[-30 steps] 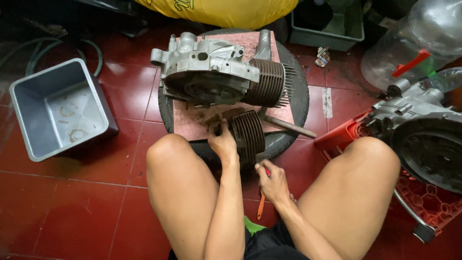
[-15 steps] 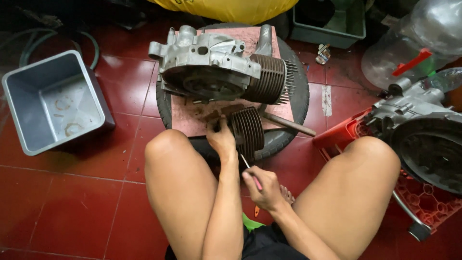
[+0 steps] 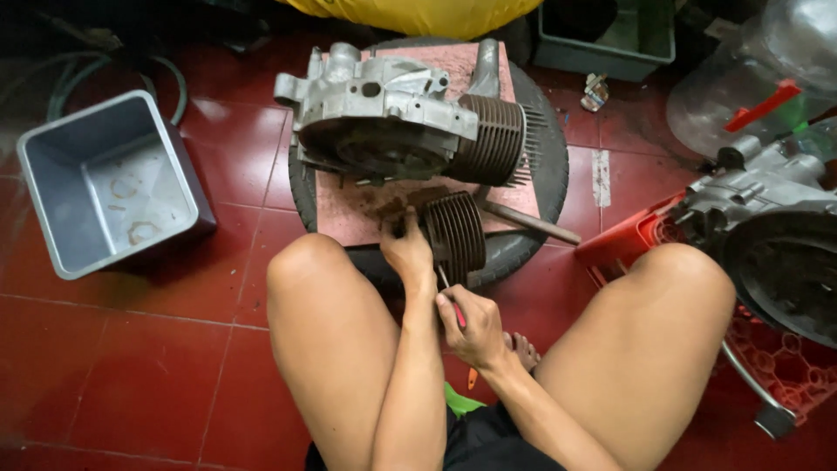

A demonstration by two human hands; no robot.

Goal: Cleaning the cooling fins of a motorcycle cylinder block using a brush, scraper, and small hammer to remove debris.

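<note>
The left hand (image 3: 406, 251) grips the near-left end of the finned cylinder (image 3: 455, 235) lying on its side on the pink board (image 3: 349, 214), while the right hand (image 3: 471, 327), just nearer, is closed around a thin screwdriver (image 3: 448, 295) angled up toward it, tip hidden against the fins.

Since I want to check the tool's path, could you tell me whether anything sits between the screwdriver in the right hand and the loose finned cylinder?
Nothing visible does. The right hand holds the screwdriver, its tip reaching the finned cylinder, which the left hand steadies.
</note>
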